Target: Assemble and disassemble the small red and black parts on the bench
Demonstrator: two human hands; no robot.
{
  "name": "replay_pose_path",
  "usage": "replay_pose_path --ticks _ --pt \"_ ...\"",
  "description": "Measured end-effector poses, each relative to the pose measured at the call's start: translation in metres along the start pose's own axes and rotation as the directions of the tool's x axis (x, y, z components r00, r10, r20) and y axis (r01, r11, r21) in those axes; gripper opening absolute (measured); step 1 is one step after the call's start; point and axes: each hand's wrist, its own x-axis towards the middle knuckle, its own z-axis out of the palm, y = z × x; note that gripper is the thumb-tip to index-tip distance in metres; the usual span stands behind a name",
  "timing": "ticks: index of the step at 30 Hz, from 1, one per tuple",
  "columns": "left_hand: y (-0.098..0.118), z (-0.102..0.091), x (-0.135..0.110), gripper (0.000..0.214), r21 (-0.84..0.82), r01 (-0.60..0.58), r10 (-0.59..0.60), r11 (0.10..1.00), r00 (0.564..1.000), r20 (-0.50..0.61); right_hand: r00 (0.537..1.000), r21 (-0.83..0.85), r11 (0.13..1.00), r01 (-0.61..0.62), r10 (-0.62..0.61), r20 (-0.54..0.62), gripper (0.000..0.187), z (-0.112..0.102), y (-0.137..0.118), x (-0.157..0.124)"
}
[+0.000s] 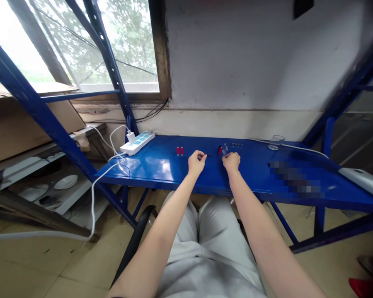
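Note:
My left hand (196, 162) rests on the blue metal table (161, 169), its fingers pinched on a thin black stick-like part (207, 155). My right hand (231, 161) lies beside it with fingers curled over a small clear piece (225, 149) next to a red-and-black item (219, 150); what it grips is too small to name. Two small red cylinders (180, 151) stand to the left of my left hand. A row of tiny dark parts (236, 145) lies just beyond my right hand.
A white power strip (137, 142) with a plugged-in charger and white cable sits at the table's left end. A small glass dish (276, 142) stands far right, near another white cable. Blue rack posts (37, 108) flank the table. Plates lie on a low shelf (60, 184) to the left.

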Motion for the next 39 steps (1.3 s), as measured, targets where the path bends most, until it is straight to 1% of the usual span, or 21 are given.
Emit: replay_pose_path --ticks 2,3,5,6,8,10,12,13,15,19,24,26,30,32,35,39 --pt "0.001 -0.001 0.000 0.007 0.002 -0.003 0.003 1.000 1.000 0.007 1.000 -0.008 1.000 0.024 -0.024 0.009 0.015 0.000 -0.001 -0.001" --pt "0.002 -0.001 -0.001 0.007 0.006 -0.006 0.006 1.000 1.000 0.007 0.998 -0.014 0.998 0.056 -0.055 0.018 0.013 0.000 -0.002 -0.003" --pt "0.003 -0.001 -0.001 0.006 0.019 -0.013 0.013 1.000 1.000 0.004 0.986 -0.023 0.986 0.164 -0.163 0.034 0.010 0.000 -0.004 -0.007" --pt "0.004 -0.001 -0.001 0.006 0.029 -0.015 0.015 0.999 1.000 0.001 0.972 -0.022 0.972 0.234 -0.233 0.038 0.009 0.000 -0.005 -0.009" --pt "0.004 -0.001 -0.001 0.005 0.051 -0.017 0.017 0.999 1.000 -0.004 0.925 -0.013 0.925 0.379 -0.378 0.044 0.007 0.001 -0.008 -0.014" --pt "0.003 -0.001 0.000 0.005 0.074 -0.010 0.012 0.997 1.000 -0.016 0.863 -0.005 0.864 0.503 -0.501 0.067 0.005 0.003 -0.012 -0.018" --pt "0.003 -0.002 0.000 0.005 0.089 0.000 0.003 0.996 0.999 -0.035 0.814 -0.012 0.817 0.577 -0.573 0.093 0.004 0.004 -0.015 -0.021" --pt "0.002 -0.002 0.000 0.005 0.094 0.007 -0.003 0.996 0.999 -0.047 0.801 -0.022 0.803 0.595 -0.590 0.103 0.004 0.004 -0.016 -0.022" --pt "0.002 -0.002 0.001 0.005 0.100 0.019 -0.012 0.995 0.997 -0.070 0.791 -0.043 0.793 0.608 -0.601 0.111 0.005 0.003 -0.017 -0.024" --pt "0.003 -0.003 0.001 0.005 0.109 0.029 -0.019 0.994 0.996 -0.091 0.795 -0.069 0.793 0.605 -0.596 0.116 0.005 -0.001 -0.019 -0.026" --pt "0.003 -0.003 0.001 0.005 0.084 -0.011 0.020 0.996 0.993 -0.113 0.793 -0.083 0.791 0.606 -0.594 0.135 0.005 -0.004 -0.022 -0.028" --pt "0.003 -0.003 0.001 0.005 0.085 -0.014 0.023 0.996 0.994 -0.110 0.792 -0.082 0.790 0.607 -0.595 0.136 0.005 -0.005 -0.023 -0.029" --pt "0.004 -0.003 0.000 0.005 0.107 0.004 0.005 0.994 0.997 -0.081 0.775 -0.080 0.774 0.629 -0.616 0.139 0.007 -0.007 -0.024 -0.030" --pt "0.006 -0.004 -0.001 0.007 0.112 -0.021 0.029 0.993 0.997 -0.071 0.769 -0.083 0.767 0.637 -0.623 0.141 0.007 -0.007 -0.025 -0.030" --pt "0.009 -0.003 -0.003 0.014 0.126 -0.089 0.096 0.988 0.994 -0.044 0.767 -0.080 0.765 0.639 -0.627 0.137 0.008 -0.007 -0.024 -0.030" --pt "0.011 -0.001 -0.005 0.022 0.143 -0.182 0.178 0.973 0.983 0.042 0.771 -0.047 0.772 0.634 -0.627 0.113 0.007 -0.004 -0.022 -0.029"
